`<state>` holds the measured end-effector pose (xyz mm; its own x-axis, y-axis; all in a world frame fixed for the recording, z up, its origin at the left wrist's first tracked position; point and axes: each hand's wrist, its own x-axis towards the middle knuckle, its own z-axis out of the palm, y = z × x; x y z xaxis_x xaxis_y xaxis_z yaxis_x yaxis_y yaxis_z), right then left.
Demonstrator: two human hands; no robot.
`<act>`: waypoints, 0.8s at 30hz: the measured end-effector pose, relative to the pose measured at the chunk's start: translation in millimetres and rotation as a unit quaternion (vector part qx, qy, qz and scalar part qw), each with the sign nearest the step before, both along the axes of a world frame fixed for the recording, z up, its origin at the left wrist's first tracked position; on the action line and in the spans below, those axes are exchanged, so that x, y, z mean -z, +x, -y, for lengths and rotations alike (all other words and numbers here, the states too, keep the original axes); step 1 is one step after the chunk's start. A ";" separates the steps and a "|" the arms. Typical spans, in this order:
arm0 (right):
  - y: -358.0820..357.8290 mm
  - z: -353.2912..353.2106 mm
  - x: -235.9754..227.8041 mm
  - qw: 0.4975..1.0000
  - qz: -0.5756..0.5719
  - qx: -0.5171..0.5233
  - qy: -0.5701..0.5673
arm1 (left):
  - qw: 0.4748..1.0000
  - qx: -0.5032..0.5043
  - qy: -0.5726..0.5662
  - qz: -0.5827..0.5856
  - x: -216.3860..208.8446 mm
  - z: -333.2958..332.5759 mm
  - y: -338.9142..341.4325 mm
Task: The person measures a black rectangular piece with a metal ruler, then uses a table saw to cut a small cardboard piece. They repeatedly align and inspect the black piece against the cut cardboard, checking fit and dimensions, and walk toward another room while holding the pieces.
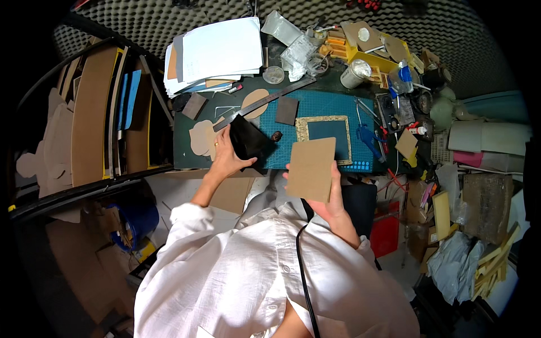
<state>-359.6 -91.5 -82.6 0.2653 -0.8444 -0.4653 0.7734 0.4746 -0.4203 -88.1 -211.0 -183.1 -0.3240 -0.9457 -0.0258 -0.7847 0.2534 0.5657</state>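
My right hand (pixel 331 207) holds up a plain brown rectangle of cardboard (pixel 311 170), thumb along its right edge and fingertips at its left. My left hand (pixel 226 153) grips a glossy black flat-sided piece (pixel 247 137) by its left side, fingers at the far edge and thumb at the near one. Whether that piece is a sheet or a box, I cannot tell. Beyond the cardboard, a speckled rectangular frame (pixel 300 127) lies on the teal cutting mat (pixel 349 102). A small dark brown lump (pixel 276 136) sits between the two pieces. A metal ruler (pixel 271 99) lies slantwise beyond my left hand.
Cut cardboard shapes (pixel 200 139) and a dark square (pixel 287 111) lie nearby. White paper sheets (pixel 222 50) are stacked at the back left. An open tin (pixel 355 74), a yellow box (pixel 389 62) and blue-handled pliers (pixel 369 135) crowd the right. A shelf with boards (pixel 93 112) stands left.
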 end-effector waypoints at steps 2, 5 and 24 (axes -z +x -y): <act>10.0 0.2 -12.6 1.000 0.015 -0.022 -0.005 | 0.997 0.054 0.011 -0.060 -65.6 -13.4 -1.3; 22.0 -8.6 -34.2 0.996 0.034 -0.068 -0.044 | 0.977 0.161 0.021 -0.136 -158.2 -42.3 -13.8; 45.8 -51.7 -122.2 0.959 -0.001 -0.254 -0.125 | 0.947 0.200 -0.092 -0.233 -218.5 -144.1 -15.8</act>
